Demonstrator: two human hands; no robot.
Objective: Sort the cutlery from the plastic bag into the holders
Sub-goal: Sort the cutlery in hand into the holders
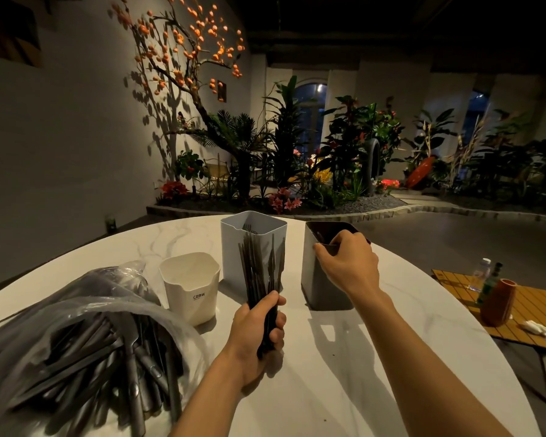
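A clear plastic bag [85,313] full of dark cutlery lies at the table's front left. My left hand [257,335] grips a bundle of black cutlery [260,272] upright in front of the pale blue-grey holder [234,247], which has a fork showing inside. A short white holder [191,288] stands to its left. My right hand [347,263] holds the near rim of the dark grey holder [319,288], fingers curled over its edge; a utensil tip shows inside.
The white marble table [344,357] curves away at the right. Beyond its right edge a low wooden table [533,304] carries an orange vase [498,305] and bottles. Indoor plants stand at the back.
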